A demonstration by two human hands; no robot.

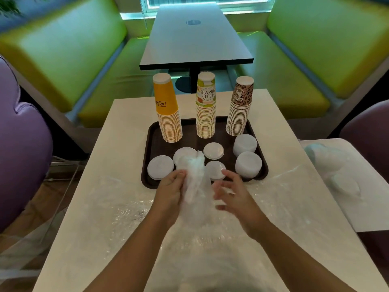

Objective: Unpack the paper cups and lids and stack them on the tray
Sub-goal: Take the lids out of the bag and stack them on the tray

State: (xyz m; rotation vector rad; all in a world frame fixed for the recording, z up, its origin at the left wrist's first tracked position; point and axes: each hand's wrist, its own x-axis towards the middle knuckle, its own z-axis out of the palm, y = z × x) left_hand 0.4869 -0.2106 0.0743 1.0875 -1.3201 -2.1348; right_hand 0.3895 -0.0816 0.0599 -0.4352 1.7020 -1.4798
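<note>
Tray (147,144): "HELLO SUMMER" cups (205,114)

Single head-worn view, forward and down, close over the table (130,144) and tray (147,157)

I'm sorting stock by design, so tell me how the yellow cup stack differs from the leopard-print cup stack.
The yellow cup stack stands at the tray's far left, the leopard-print cup stack at its far right. The yellow stack looks wider and taller. Its top cup is plain yellow with a small label; the other's is spotted brown. Both stand upside down on the tray.
</note>
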